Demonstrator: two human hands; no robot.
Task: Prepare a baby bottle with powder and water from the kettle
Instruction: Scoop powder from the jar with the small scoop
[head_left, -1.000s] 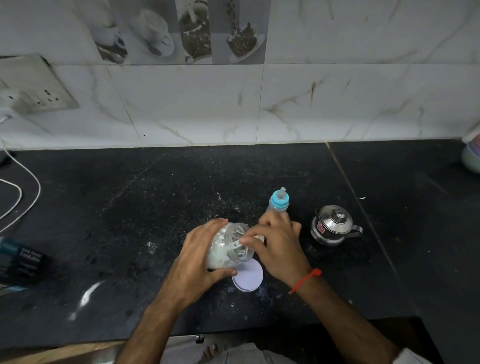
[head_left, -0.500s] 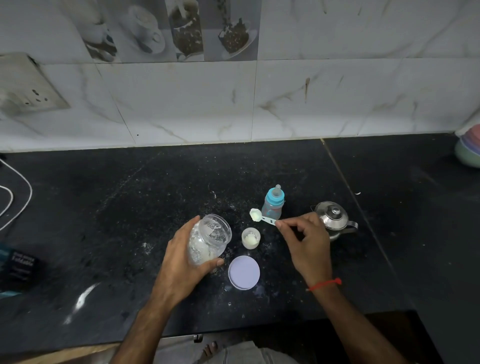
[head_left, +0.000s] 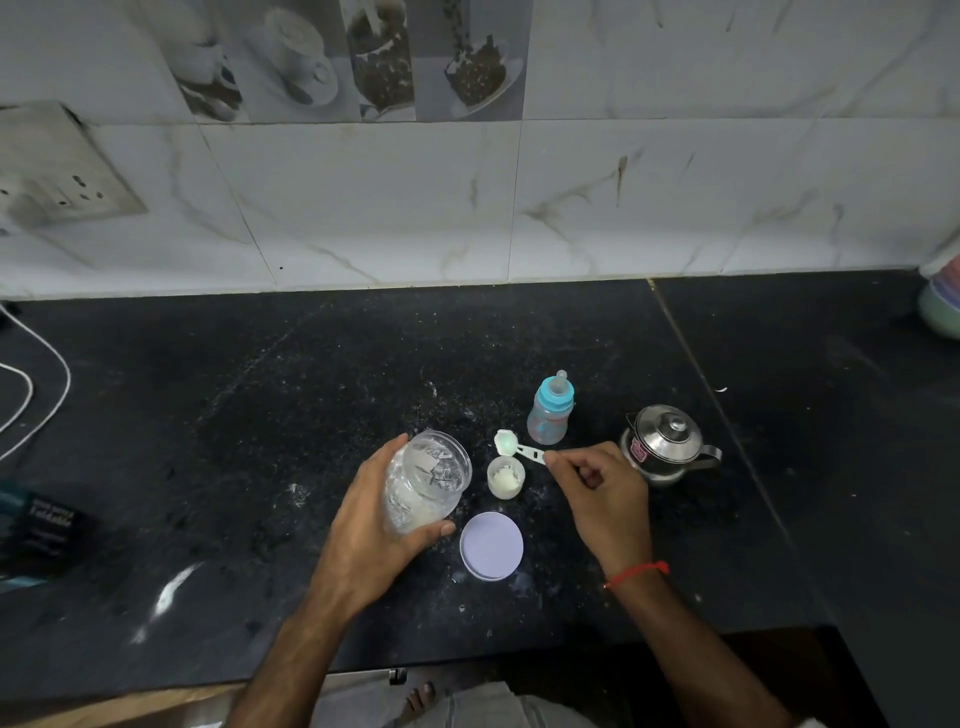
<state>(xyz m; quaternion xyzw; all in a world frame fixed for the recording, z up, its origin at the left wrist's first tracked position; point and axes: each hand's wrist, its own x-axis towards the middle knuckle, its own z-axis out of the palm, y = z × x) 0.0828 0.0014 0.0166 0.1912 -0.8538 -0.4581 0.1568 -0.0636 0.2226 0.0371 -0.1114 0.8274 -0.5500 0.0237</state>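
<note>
My left hand (head_left: 379, 525) grips a clear plastic jar (head_left: 423, 480) of white powder, open-topped and tilted toward the right. My right hand (head_left: 597, 493) pinches the handle of a small white scoop (head_left: 511, 446) heaped with powder, held just above a little white cup (head_left: 505, 477) that has powder in it. Behind the scoop stands the baby bottle (head_left: 549, 413) with its blue collar and teat on. A small steel kettle (head_left: 667, 447) with its lid on sits right of my right hand. The jar's round pale lid (head_left: 491, 545) lies flat on the counter between my wrists.
Everything rests on a black stone counter (head_left: 260, 415) dusted with spilled powder. A white cable (head_left: 36, 400) and a dark box (head_left: 44, 535) lie at the left edge. Stacked bowls (head_left: 943, 306) stand at the far right. A wall socket (head_left: 57, 171) is mounted at upper left.
My right hand has drawn the scoop out of the jar and moved right, uncovering the small cup. The left hand has eased the jar back toward the left.
</note>
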